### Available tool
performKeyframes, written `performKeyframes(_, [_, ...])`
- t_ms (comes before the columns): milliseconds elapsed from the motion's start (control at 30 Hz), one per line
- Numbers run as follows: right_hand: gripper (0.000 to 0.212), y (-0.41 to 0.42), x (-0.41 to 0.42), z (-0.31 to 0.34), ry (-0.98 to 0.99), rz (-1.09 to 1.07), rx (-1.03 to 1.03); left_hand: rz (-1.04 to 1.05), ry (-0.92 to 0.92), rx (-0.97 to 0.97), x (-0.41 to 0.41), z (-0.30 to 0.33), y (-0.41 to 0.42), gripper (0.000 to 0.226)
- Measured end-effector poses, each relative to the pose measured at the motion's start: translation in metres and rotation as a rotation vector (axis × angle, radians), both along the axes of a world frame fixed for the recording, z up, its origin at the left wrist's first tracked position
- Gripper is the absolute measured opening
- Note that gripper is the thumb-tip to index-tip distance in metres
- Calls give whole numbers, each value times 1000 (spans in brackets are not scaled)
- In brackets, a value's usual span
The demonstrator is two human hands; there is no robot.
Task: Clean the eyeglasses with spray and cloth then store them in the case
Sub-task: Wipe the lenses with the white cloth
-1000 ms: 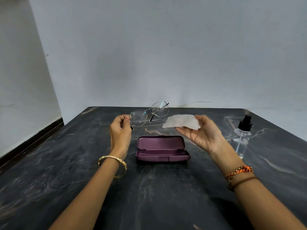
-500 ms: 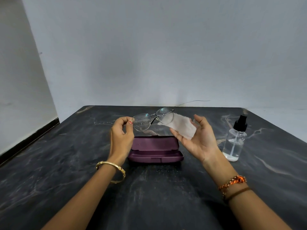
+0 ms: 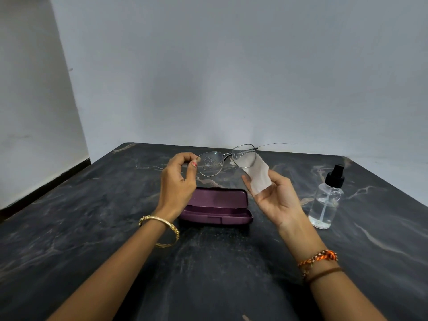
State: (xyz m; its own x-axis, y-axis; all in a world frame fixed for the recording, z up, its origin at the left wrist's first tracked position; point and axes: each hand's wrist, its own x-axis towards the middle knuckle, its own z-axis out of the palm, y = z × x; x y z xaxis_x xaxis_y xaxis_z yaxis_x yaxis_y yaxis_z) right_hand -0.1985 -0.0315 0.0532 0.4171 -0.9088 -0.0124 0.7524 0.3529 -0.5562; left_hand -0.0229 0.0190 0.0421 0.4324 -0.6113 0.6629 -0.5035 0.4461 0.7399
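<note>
Thin metal-framed eyeglasses (image 3: 223,158) hang in the air above the table, droplets on both lenses. My left hand (image 3: 177,184) pinches the frame at the left lens edge. My right hand (image 3: 276,200) holds a small white cloth (image 3: 259,176), whose top edge sits right behind the right lens. A purple glasses case (image 3: 217,207) lies open on the table between and below my hands. A clear spray bottle (image 3: 326,200) with a black nozzle stands upright to the right of my right hand.
The dark marbled table (image 3: 92,228) ends at a grey wall behind and drops off at the left edge near another wall. A gold bangle rings my left wrist and thread bracelets my right wrist.
My right hand brought the cloth left and up until it meets the right lens. The glasses tilted to face me more. The camera view shifted slightly.
</note>
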Motion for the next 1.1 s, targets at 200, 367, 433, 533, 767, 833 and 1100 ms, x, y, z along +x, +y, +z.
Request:
performKeyframes(200, [10,-3,3,-3,56,-83,-36,-68,-3,21,-5,1,-4,11])
performKeyframes(367, [12,-8,2,-6,47,-196,-49,-127,-2,10,-15,2,-7,18])
performKeyframes(433, [10,-9,1,-6,66,-228,-59,-136,-12,11,-18,3,-7,19])
performKeyframes(533, [5,-10,-1,-6,83,-258,-64,-146,-36,9,-23,5,-7,16])
performKeyframes(767, [10,-14,-5,-4,89,-313,-132,-136,-110,-15,-36,2,-7,16])
performKeyframes(833, [9,-15,-6,-6,103,-303,-138,-134,-115,-18,-37,-1,-7,17])
performKeyframes(1100, [9,-14,-2,-9,112,-321,-135,-147,-70,6,-34,-7,-4,26])
